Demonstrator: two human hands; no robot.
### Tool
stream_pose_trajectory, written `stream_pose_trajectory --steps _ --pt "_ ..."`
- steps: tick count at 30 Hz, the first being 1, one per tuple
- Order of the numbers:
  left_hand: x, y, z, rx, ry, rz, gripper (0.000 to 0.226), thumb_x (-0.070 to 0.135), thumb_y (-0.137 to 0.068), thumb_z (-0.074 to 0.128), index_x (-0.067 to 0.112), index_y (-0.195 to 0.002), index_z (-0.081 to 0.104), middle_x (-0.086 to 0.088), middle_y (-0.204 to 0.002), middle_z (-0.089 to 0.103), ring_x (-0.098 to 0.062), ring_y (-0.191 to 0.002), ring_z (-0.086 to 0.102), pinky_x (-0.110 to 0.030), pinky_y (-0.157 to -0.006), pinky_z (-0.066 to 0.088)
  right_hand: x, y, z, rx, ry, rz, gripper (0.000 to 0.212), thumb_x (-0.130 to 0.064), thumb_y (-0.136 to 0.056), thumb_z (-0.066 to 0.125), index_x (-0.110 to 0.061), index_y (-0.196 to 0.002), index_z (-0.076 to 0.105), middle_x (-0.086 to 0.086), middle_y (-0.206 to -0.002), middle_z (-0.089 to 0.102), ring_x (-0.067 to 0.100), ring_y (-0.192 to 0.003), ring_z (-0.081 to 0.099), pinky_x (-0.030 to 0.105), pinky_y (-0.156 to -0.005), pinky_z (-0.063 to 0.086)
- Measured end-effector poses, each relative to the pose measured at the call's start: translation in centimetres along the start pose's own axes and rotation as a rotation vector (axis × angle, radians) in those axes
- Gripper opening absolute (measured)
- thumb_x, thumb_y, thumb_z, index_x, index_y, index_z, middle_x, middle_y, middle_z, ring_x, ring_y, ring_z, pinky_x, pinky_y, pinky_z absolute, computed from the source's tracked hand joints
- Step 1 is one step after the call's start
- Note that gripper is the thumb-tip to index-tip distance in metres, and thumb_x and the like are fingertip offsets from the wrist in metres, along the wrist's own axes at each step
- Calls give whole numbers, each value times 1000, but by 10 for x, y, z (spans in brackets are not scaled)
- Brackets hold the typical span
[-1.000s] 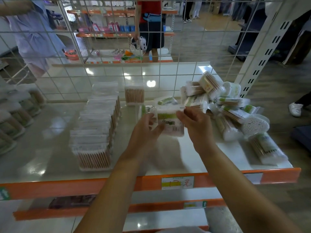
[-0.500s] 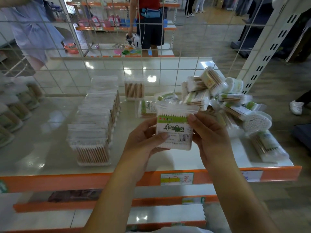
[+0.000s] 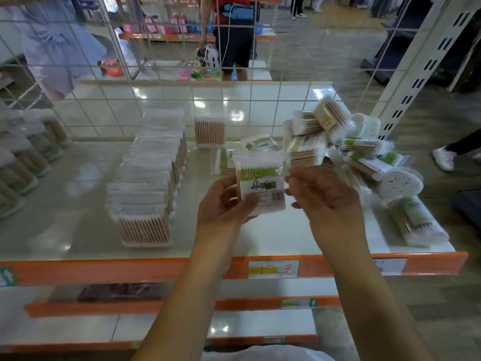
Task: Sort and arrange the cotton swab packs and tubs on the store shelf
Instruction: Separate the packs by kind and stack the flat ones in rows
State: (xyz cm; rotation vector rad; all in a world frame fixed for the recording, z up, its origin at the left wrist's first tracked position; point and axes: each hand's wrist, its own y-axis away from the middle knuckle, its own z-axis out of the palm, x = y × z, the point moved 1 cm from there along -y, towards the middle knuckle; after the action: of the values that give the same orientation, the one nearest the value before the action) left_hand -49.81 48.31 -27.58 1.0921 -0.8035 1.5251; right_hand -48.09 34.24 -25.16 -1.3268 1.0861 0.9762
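Note:
A flat cotton swab pack (image 3: 261,187) with a green and white label is held upright above the white shelf (image 3: 273,238). My left hand (image 3: 223,207) grips its lower left side, thumb across the front. My right hand (image 3: 325,201) holds its right edge with the fingertips. A tidy row of clear swab packs (image 3: 148,188) stands on the shelf to the left. A loose heap of packs and round tubs (image 3: 364,157) lies to the right. One clear pack (image 3: 209,132) stands alone at the back.
A white wire grid (image 3: 161,61) backs the shelf. The shelf's orange front edge (image 3: 130,269) carries a price tag (image 3: 273,268). More tubs (image 3: 23,157) sit at the far left. A perforated upright post (image 3: 421,74) stands at the right. People stand beyond the grid.
Both hands have lifted the labelled pack off the shelf and drawn it toward me, turning its label to face up. The rest of the shelf is unchanged.

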Motion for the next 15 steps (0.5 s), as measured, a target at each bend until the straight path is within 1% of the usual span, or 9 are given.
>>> stream_pose_trajectory --steps 2,4,5,6,8,10,12,13,15 --pt "-2 0 4 34 -27 45 35 3 -71 75 14 -101 61 -9 -96 70 -23 -88 68 -32 -74 57 2 3 5 -52 81 33 15 -12 -85 64 -21 -97 67 -17 -84 68 -2 -78 63 11 -61 47" --pt "-2 3 8 64 -82 80 42 15 -62 80 15 -100 64 -8 -95 71 -25 -89 67 -34 -76 56 3 5 9 -78 88 59 18 -16 -85 64 -24 -100 66 -15 -93 67 -6 -83 62 9 -63 46" --pt "-2 4 10 67 -104 92 41 16 -61 82 14 -98 65 -6 -93 71 -25 -88 67 -33 -75 55 3 6 9 -94 75 63 18 -17 -85 63 -27 -100 65 -15 -94 67 -6 -85 61 8 -65 46" --pt "-3 6 12 60 -119 107 35 13 -64 81 14 -95 66 -5 -90 71 -23 -87 67 -32 -74 54 2 6 10 -113 66 64 18 -18 -85 63 -28 -100 65 -14 -94 67 -5 -87 62 9 -66 47" --pt "-2 9 14 33 -163 145 22 3 -71 74 17 -87 68 -1 -83 71 -17 -83 67 -26 -73 52 2 6 9 -144 66 66 22 -19 -86 62 -21 -108 65 -7 -97 69 2 -90 64 16 -70 51" --pt "-1 12 16 16 -218 169 25 -3 -74 71 21 -82 68 4 -81 71 -10 -81 67 -18 -69 50 4 4 6 -137 40 79 25 -18 -86 62 -16 -111 63 -3 -99 69 8 -89 66 23 -70 53" --pt "1 14 18 -3 -258 182 29 -5 -75 70 23 -81 67 6 -81 70 -4 -80 65 -12 -65 48 6 2 3 -96 19 94 29 -22 -83 67 -14 -110 63 -3 -98 69 12 -88 67 26 -68 53" --pt "3 15 20 -16 -278 189 29 -5 -75 69 23 -81 66 4 -84 69 -2 -79 64 -10 -64 47 7 1 2 -76 26 93 34 -28 -80 70 -14 -111 62 -4 -97 68 11 -88 67 27 -67 54" --pt "5 17 22 -49 -307 220 31 -9 -76 66 22 -81 66 -3 -87 68 -1 -78 64 -10 -64 47 8 1 1 -52 58 81 46 -39 -71 70 -16 -111 62 -7 -96 67 8 -86 66 25 -65 54"
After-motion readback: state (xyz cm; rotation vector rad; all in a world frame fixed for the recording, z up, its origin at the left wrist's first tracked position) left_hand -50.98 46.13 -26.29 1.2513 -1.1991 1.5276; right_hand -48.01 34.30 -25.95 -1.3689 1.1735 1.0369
